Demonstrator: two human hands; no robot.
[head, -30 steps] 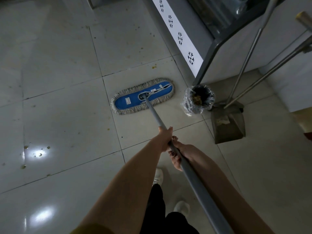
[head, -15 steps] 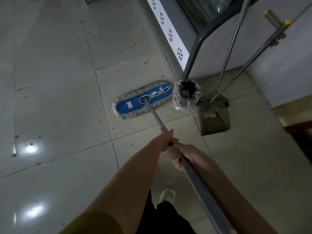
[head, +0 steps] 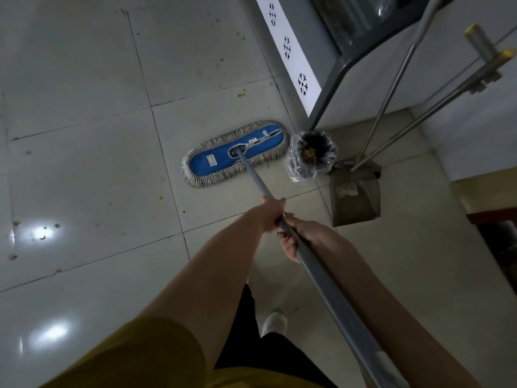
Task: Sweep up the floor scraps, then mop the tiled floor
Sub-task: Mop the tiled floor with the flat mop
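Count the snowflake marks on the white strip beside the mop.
3 snowflake marks, all on the white strip: one near the picture's top edge, one midway down, one at the strip's lower end. The strip runs off the top, so more may be hidden.

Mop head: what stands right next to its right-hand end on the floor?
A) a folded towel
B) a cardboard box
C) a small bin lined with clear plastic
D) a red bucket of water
C: the mop head lies flat on the tiles, and just off its right-hand end stands the small bin, lined with clear plastic and holding some brownish scraps.
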